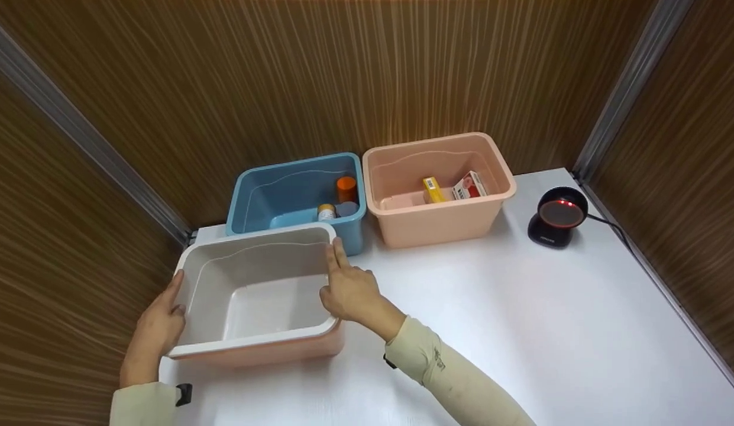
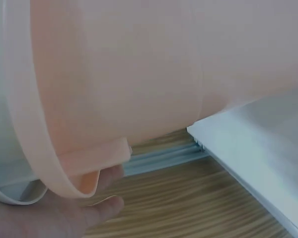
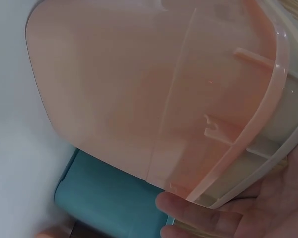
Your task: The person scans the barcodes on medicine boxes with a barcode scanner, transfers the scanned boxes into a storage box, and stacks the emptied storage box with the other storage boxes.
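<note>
A white bin (image 1: 255, 339) sits nested inside a pink bin (image 1: 278, 350) at the front left, its inside bare. My left hand (image 1: 155, 328) grips the left end, index finger along the white rim; the left wrist view shows fingers hooked at the rims beside the pink wall (image 2: 129, 64). At the right end, my right hand (image 1: 356, 293) holds the rim, two fingers stretched along it. From the right wrist, the fingers (image 3: 198, 213) reach under the white rim, beside the pink lip. The stack overlaps the front of a blue bin (image 1: 296, 163) in the head view.
The blue bin holds an orange container (image 1: 346, 188), a yellow-capped bottle (image 1: 326, 212) and a grey item (image 1: 346, 209). Beside it, another pink bin (image 1: 435, 228) contains a yellow box (image 1: 434, 190) and a red-and-white box (image 1: 470, 186). A black corded scanner (image 1: 559, 216) stands right; wood-patterned walls enclose the white table.
</note>
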